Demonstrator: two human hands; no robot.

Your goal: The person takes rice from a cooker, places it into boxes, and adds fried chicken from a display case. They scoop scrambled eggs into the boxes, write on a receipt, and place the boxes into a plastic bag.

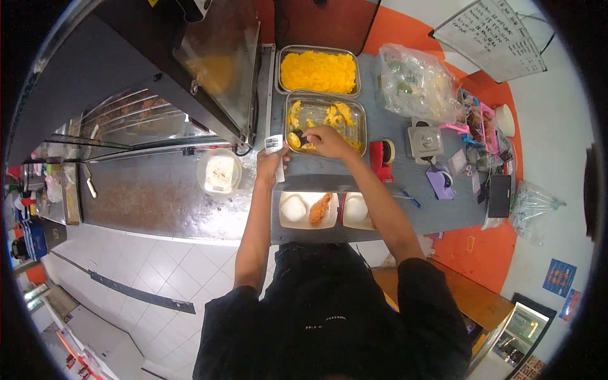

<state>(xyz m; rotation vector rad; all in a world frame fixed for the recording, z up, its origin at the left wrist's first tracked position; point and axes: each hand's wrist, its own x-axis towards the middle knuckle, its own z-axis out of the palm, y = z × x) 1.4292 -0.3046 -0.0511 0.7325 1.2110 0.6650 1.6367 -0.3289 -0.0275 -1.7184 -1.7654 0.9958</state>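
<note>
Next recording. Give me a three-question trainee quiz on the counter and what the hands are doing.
1. True or false: the right hand is in the half-empty tray of yellow food.
2. What lies beside the white mound in the left white box? A) a fried piece B) a spoon C) a lemon
3. Fill in: the small item in the left hand is ___ in colour.
Key: 1 true; 2 A; 3 white.
</note>
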